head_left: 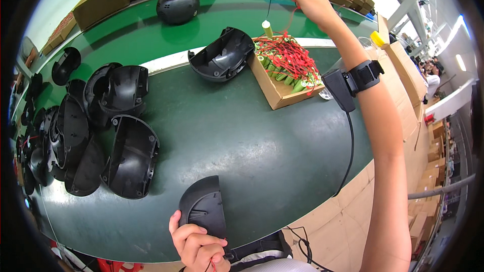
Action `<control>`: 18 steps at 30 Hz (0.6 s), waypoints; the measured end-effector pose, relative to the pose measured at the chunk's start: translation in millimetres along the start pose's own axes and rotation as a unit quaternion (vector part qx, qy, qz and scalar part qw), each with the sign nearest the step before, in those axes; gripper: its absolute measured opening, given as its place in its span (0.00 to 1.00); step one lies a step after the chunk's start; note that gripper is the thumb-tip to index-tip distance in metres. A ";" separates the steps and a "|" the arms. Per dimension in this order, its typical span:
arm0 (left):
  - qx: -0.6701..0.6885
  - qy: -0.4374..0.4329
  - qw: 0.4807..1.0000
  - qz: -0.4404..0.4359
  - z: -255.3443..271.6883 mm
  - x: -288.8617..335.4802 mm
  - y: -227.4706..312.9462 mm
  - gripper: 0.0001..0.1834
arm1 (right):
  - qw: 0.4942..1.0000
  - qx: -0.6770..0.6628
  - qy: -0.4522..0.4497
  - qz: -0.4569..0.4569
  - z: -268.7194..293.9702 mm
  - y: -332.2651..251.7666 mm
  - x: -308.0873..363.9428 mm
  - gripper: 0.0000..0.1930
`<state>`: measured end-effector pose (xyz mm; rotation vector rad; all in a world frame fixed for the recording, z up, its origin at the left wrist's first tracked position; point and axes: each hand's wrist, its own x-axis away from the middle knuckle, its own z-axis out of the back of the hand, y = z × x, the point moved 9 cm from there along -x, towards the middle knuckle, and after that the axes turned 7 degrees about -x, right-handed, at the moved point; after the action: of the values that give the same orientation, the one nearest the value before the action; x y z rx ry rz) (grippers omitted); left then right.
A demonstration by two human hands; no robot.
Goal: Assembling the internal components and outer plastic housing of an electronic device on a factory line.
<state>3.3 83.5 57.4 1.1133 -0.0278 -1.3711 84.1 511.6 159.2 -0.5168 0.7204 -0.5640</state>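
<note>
Two grips: your right hand (304, 1) pinches a black wire (269, 8), green cell (267, 30) hanging at the carton (276, 98); your left hand (197, 244) clasps a black shell (203, 205); tangled red wires (291, 54) could snag and tear.

Bright light glares off the green tabletop (297, 141), and fisheye distortion bends the dark-cornered edges.

text: none legible | labels: none legible | numbers: none legible | signs: none legible
</note>
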 end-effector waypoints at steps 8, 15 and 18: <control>0.006 0.001 1.000 -0.007 -4.9 2.9 -1.2 0.22 | 0.998 -0.001 -0.053 -0.019 -2.0 5.7 16.3 0.15; 0.003 0.037 0.999 0.012 0.7 3.1 -3.2 0.23 | 0.990 0.092 -0.091 0.062 -8.9 -50.8 78.6 0.16; -0.009 0.006 1.000 -0.011 0.6 -0.7 1.3 0.21 | 0.983 0.153 -0.054 0.087 -0.4 -69.3 113.2 0.13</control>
<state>3.7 83.4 58.8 1.1094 0.0067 -1.3822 133.3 388.8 149.0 -0.1942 0.5550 -0.4684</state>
